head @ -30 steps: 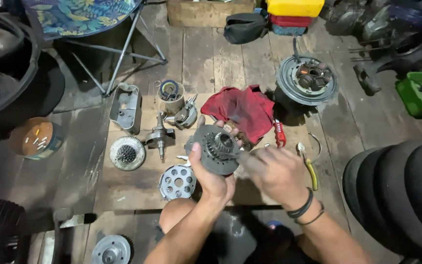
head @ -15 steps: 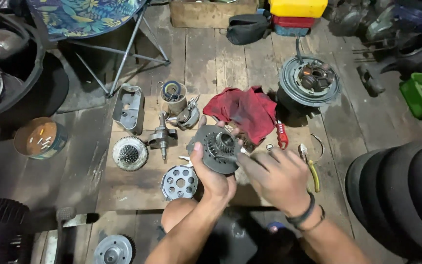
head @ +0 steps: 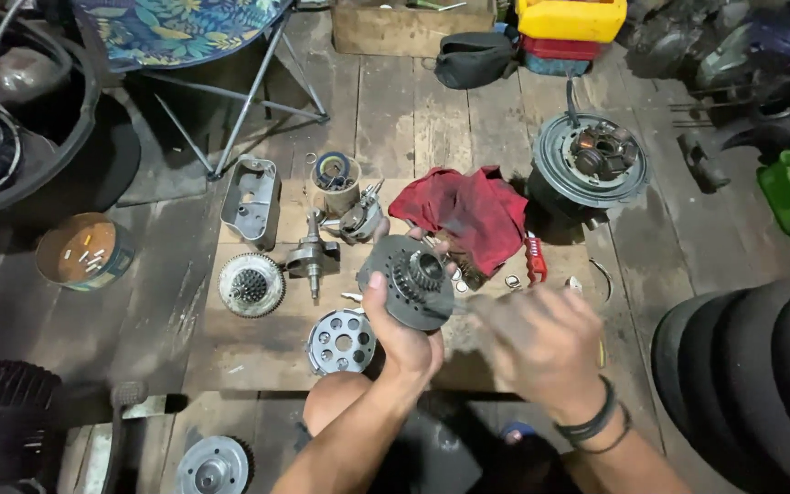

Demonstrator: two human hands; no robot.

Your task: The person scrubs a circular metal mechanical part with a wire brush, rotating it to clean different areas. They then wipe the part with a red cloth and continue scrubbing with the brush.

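The left hand (head: pixel 406 331) grasps a round, dark grey toothed clutch hub (head: pixel 411 280) from below, thumb on its left rim, holding it at frame centre above the wooden floor (head: pixel 230 352). Its flat face tilts toward the camera, axis pointing up and back. The right hand (head: pixel 541 343), blurred, sits just right of it, fingers curled; whether it pinches anything I cannot tell.

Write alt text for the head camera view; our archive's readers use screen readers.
A person's left hand holds up a round toothed clutch part while the right hand, wearing dark wristbands, works at its edge. Below lie a red rag, a crankshaft, a drilled metal disc and other engine parts on a wooden floor.
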